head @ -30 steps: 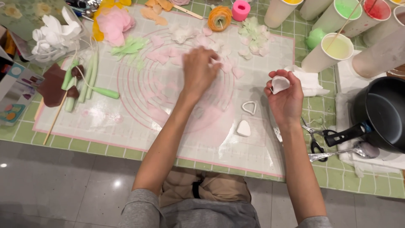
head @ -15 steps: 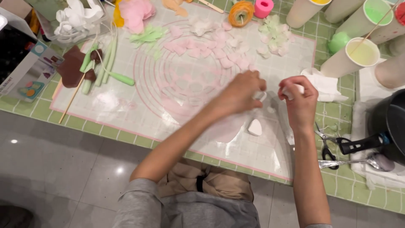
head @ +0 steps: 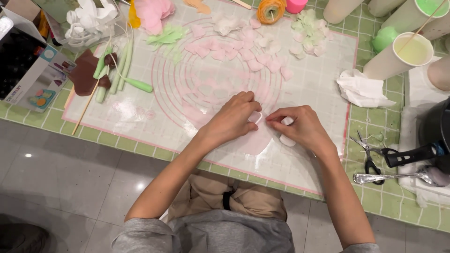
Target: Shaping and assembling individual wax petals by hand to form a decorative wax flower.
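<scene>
box (head: 28, 70): cardboard, rectangular, white with a dark window; stood at the far left table edge.
stems (head: 119, 70): pale green rolled rods, matte, laid side by side beside a brown flat piece (head: 84, 72) and a thin wooden skewer (head: 86, 110).
mat (head: 140, 117): translucent sheet, pink border, pink concentric rings printed on it; lies flat on the green tiled table (head: 389, 201).
left hand (head: 232, 119): curled, fingers pinched narrow on the small white cutter (head: 255, 117); palm pressed down on the mat.
pink sheet (head: 257, 140): thin, soft, rolled flat, pale pink; lies on the mat just under and below both hands.
step, judged: a petal shape is being cut from the sheet. Cutter best kept square to the mat, pressed evenly, then lifted straight so the soft edge is not dragged.
right hand (head: 300, 126): fingers closed narrow at the cutter's right side, touching it; a white cut piece (head: 287, 140) lies just beside the knuckles.
petals (head: 255, 61): many small pink and white cut-outs, thin, laid in an arc across the upper mat.
tissue (head: 363, 89): crumpled, white, off the mat's right edge.
cup (head: 401, 54): tall paper cup, pale yellow liquid, a stick stood in it.
scissors (head: 372, 152): small, metal, black loops.
spoon (head: 393, 177): metal, shiny, lying near the pan handle (head: 412, 154).
</scene>
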